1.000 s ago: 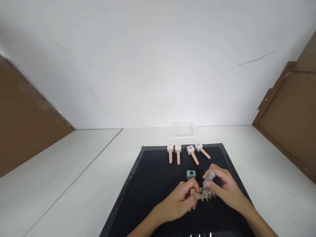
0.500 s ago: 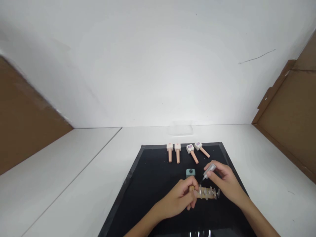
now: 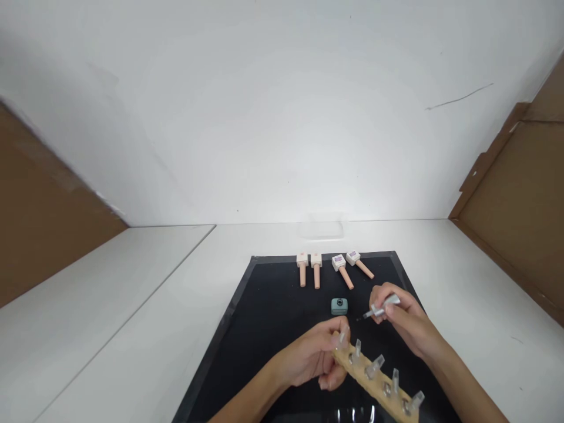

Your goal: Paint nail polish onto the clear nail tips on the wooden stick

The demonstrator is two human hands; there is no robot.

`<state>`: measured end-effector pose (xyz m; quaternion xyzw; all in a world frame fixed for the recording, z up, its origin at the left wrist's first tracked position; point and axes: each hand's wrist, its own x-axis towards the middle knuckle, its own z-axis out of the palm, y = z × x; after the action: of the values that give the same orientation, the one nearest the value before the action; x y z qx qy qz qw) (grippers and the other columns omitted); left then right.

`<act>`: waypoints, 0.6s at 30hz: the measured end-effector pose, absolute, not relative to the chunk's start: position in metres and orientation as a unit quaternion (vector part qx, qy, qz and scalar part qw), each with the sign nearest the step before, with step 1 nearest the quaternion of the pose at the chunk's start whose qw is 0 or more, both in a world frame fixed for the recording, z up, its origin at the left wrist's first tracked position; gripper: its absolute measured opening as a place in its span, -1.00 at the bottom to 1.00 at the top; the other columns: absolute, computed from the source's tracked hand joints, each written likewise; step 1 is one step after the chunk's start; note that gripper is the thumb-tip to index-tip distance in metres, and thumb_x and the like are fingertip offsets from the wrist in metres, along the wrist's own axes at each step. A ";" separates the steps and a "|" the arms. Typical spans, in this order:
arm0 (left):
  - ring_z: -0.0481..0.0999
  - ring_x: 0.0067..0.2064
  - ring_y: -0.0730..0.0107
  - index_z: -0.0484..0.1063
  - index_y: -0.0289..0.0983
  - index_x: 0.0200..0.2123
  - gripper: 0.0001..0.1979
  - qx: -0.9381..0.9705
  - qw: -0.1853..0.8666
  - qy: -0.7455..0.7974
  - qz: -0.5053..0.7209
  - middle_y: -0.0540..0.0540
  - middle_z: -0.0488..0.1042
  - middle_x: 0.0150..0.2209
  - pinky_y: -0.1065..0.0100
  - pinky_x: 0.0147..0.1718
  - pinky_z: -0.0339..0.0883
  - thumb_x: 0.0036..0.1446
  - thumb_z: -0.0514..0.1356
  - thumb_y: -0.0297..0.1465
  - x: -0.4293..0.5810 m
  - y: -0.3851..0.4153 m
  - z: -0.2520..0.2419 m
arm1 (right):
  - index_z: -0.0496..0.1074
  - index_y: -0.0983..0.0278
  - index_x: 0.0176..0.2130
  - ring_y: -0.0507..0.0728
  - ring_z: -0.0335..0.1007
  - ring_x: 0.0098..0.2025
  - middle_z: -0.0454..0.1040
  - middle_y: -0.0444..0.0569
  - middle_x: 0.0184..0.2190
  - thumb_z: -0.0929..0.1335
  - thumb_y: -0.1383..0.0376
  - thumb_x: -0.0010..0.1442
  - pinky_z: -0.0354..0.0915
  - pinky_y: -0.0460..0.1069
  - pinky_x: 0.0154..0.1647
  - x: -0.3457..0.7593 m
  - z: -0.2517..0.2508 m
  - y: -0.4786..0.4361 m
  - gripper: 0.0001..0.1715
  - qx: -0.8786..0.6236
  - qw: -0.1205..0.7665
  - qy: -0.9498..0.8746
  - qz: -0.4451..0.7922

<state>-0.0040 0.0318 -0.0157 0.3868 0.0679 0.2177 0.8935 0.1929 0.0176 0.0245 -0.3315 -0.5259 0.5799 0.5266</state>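
The largest thing my head camera feed gives me is the white wall (image 3: 282, 117), which rises behind the white tabletop (image 3: 132, 317); a brown panel stands at the left (image 3: 44, 217) and another at the right (image 3: 520, 194). On the tabletop I have the black mat (image 3: 247, 341), and over it I see two hands at work. My left hand (image 3: 311, 355) reaches in from the lower left, its grip narrow and holding one end of a pale wooden strip (image 3: 374, 385). My right hand (image 3: 409, 320) comes in from the lower right, its grip pinched around a brush with a silver handle (image 3: 383, 308). I read the strip as slanting from the left hand toward the lower right of my view, over the mat; I cannot tell whether its near end touches anything. Beyond the mat's far edge I make out a clear tray (image 3: 325, 229). Along that edge lie four white bottles with peach handles (image 3: 316, 270), in two pairs, the handles toward me. Nearer sits a teal bottle (image 3: 339, 306), its dark round mouth showing, and the brush's dark tip points left, apart from the five clear nail tips (image 3: 374, 365) standing in a row on the strip
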 end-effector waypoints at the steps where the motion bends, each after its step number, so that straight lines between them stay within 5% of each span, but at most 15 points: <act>1: 0.10 -0.78 0.60 0.21 -0.25 -0.40 -0.78 0.383 0.898 0.071 0.207 0.11 0.28 -0.74 0.59 -0.78 -0.04 0.07 0.18 -0.27 -0.004 0.031 -0.014 | 0.42 0.27 -0.48 0.02 0.15 -0.51 0.26 -0.17 -0.56 0.41 0.04 0.09 0.09 -0.06 -0.46 0.192 0.024 0.017 -0.65 -0.329 0.520 -0.535 0.579; 18: 0.16 -0.76 0.59 0.24 -0.26 -0.38 -0.74 0.366 0.908 0.135 0.155 0.10 0.33 -0.71 0.57 -0.80 -0.04 -0.06 0.25 -0.28 0.003 0.033 -0.019 | 0.38 0.22 -0.35 0.01 0.14 -0.48 0.22 -0.17 -0.48 0.33 0.08 0.21 0.09 -0.10 -0.46 0.184 0.033 0.005 -0.74 -0.269 0.460 -0.646 0.546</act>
<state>0.0029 0.0334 -0.0194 0.3659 0.1351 0.1550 0.9077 0.1839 0.0054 0.0325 -0.2692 -0.6463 0.5459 0.4603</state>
